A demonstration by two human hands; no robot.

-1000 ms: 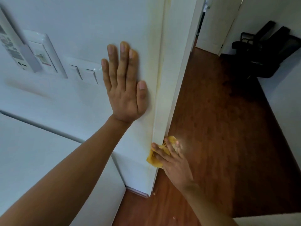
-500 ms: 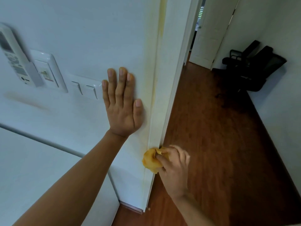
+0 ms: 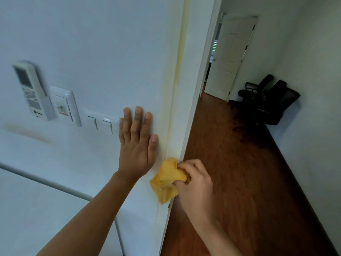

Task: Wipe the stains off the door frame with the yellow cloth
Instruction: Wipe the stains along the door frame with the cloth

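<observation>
White wall (image 3: 103, 43) with yellowed door frame (image 3: 178, 74), wooden floor (image 3: 239, 172) beyond, left hand (image 3: 136, 145) flat on wall, right hand (image 3: 195, 183) grip holding yellow cloth (image 3: 166, 183) against frame edge, black chairs (image 3: 267, 100) dim.

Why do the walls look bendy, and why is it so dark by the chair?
In the head view, the wide lens curves straight lines, so the white door frame leans and bows; the black office chair sits in a dim corner, its details lost; the bunched yellow cloth in the right hand looks fairly sharp.
</observation>
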